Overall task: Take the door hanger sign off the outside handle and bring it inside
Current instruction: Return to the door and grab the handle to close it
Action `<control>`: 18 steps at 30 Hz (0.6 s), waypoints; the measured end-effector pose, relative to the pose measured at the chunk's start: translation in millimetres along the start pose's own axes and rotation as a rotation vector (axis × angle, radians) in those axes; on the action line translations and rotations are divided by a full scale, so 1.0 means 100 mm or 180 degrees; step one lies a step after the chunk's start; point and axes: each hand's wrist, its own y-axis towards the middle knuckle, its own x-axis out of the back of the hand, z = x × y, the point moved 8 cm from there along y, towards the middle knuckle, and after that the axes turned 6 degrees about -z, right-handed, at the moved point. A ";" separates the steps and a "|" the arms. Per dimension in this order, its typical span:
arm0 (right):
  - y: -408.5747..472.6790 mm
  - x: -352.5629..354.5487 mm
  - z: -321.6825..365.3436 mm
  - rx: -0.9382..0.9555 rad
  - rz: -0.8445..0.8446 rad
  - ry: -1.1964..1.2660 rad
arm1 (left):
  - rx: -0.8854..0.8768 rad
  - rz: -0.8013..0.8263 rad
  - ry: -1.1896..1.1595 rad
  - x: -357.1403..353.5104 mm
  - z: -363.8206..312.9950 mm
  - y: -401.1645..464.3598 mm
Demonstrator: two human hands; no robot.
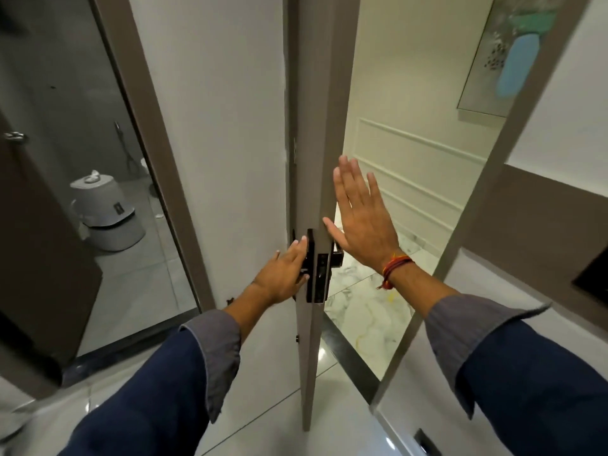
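**Door held ajar, edge-on, between two hands**

At far left a dark bathroom is seen through an open doorway, with a white bin [105, 213] standing on its grey floor; a small dark mark on the bin's front is too small to be read. A brown door with a metal knob [14, 137] is seen at the left edge.

The left hand [283, 274] is stretched out from a blue sleeve with a grey cuff to the inner side of the door [309, 159]. Its grip is closed on the black inner handle [304, 268], of which little can be seen behind the fingers.

The door is viewed almost edge-on, with the black lock plate [320, 274] set in its edge. No writing can be made out on the lock.

The right hand [362, 222] is held flat and wide open just beyond the door's edge, fingers spread upward, nothing in its grip. Red threads [394, 266] are tied round its wrist. Part of the black outer handle [339, 256] is seen just below the palm. The hanger sign cannot be seen; whether it is hung there cannot be told.

Through the gap a marble floor [362, 307] and a panelled cream wall are shown. At upper right a painting [506, 54] with blue and green patches is hung.
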 end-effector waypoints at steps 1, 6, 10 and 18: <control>0.05 -0.02 -0.02 0.0173 -0.0068 -0.0098 | -0.0063 -0.0053 0.0050 -0.02 0.04 0.04; 0.07 -0.17 -0.21 0.0538 -0.0326 -0.0246 | -0.0494 -0.0043 0.0065 -0.15 0.10 0.33; 0.00 -0.28 -0.43 0.0526 -0.0470 -0.0217 | -0.0736 -0.0050 -0.0037 -0.25 -0.04 0.47; -0.25 -0.38 -1.09 0.0422 -0.0277 -0.0577 | -0.1089 -0.0160 0.0122 -0.44 -0.46 0.88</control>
